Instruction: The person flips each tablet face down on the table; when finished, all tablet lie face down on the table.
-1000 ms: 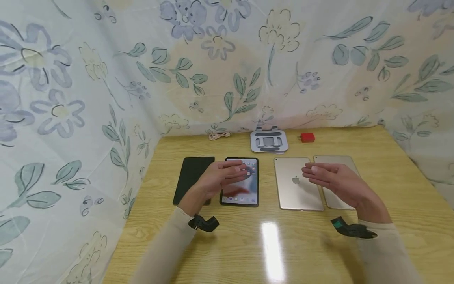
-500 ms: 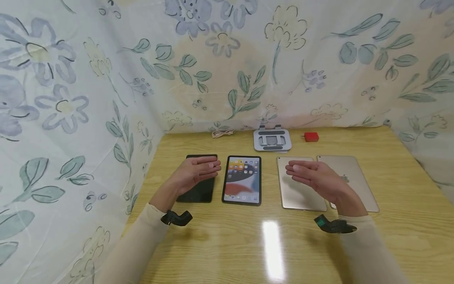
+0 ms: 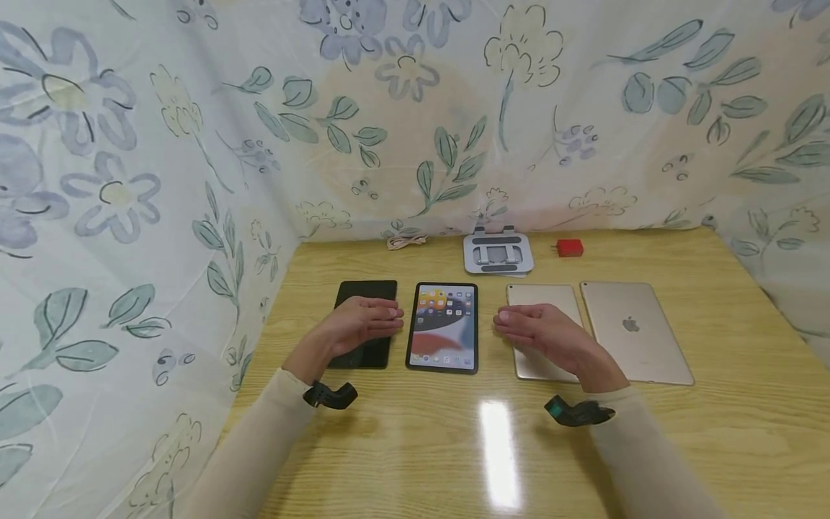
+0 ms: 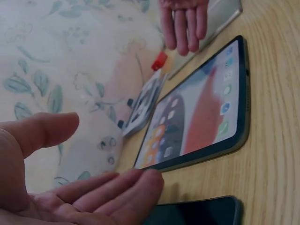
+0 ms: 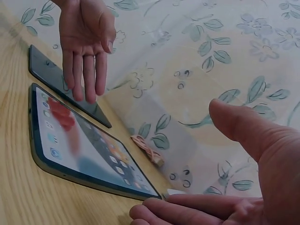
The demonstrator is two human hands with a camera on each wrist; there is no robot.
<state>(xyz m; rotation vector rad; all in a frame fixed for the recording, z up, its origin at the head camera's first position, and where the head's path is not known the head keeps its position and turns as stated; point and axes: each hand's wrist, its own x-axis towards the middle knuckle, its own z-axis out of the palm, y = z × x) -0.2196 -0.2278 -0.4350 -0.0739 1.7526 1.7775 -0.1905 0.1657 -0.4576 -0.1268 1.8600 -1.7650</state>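
A tablet with its home screen lit lies flat on the wooden table between my two hands. My left hand, fingers straight and holding nothing, hovers over a dark-screened tablet at the lit one's left. On the other side, my right hand is also empty with fingers extended, partly covering a gold tablet lying back up. Both palms face inward toward the lit tablet; in the left wrist view its near edge is just beyond my left fingertips.
Farther right lies a second gold tablet, back up. Along the rear sit a coiled cable, a folded silver stand and a red plug charger. A floral cloth hangs behind the table.
My left hand has moved left off the lit tablet, over the dark one. My right hand has shifted left and uncovered the far-right gold tablet. The tablets stay put.
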